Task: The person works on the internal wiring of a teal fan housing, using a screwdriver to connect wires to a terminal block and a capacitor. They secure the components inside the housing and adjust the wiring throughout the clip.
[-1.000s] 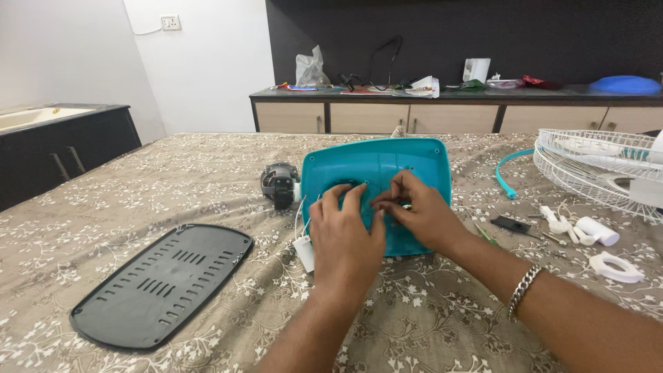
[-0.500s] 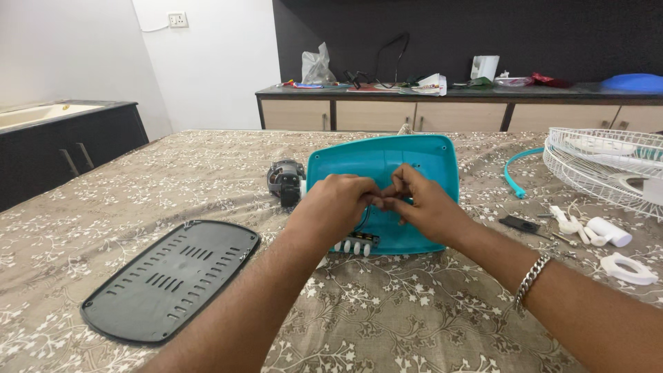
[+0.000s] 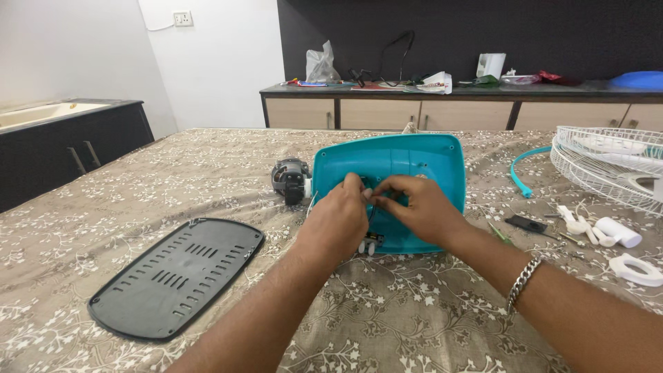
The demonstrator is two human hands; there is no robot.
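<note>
teal fan base [image 3: 414, 155] laid on patterned bed cover [image 3: 414, 324], left hand [image 3: 338, 221] and right hand [image 3: 414, 207] pressed together inside it, small wires pinched, black vented cover [image 3: 176, 276] set left, motor [image 3: 290, 179] just beside base

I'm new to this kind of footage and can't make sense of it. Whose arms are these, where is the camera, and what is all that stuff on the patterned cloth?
The camera sits on a person's head, looking down at their own arms. The left hand and right hand meet inside a turquoise plastic housing, pinching small parts too hidden to name. Beside it lie a dark round motor, a black slotted plastic cover plate and, far right, a white wire fan guard with small white plastic pieces.
</note>
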